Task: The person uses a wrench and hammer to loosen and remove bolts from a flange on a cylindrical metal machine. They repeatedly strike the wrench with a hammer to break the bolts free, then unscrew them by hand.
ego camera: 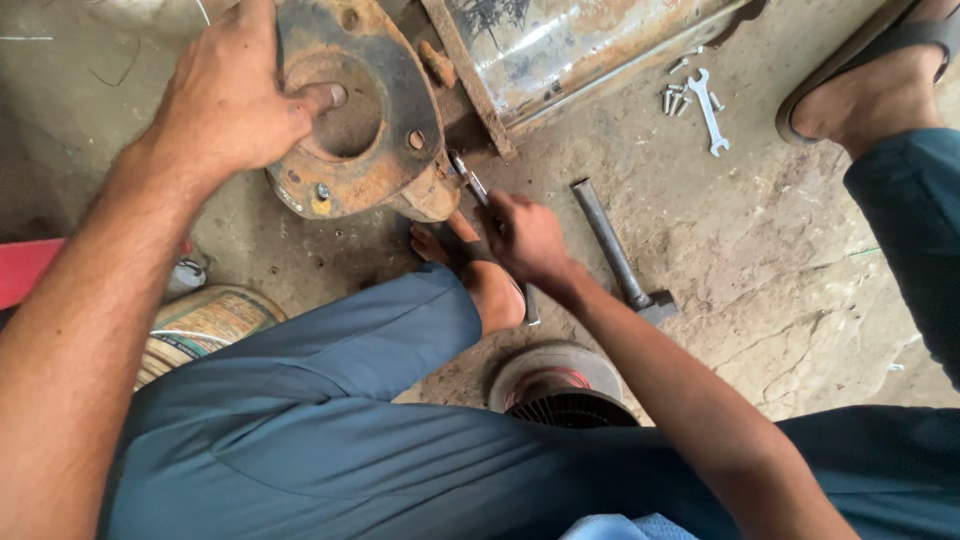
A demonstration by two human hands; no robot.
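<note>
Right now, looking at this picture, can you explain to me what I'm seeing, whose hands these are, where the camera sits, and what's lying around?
The camera sits on a person's head, looking down at their own hands and blue-trousered knees over a concrete floor. The left hand grips a rusty round metal flange plate, thumb in its centre hole. The right hand holds a spanner against the plate's lower edge. Beside it lies a hammer. Farther off lie another spanner and a few loose bolts. A sandalled foot shows at the top right.
</note>
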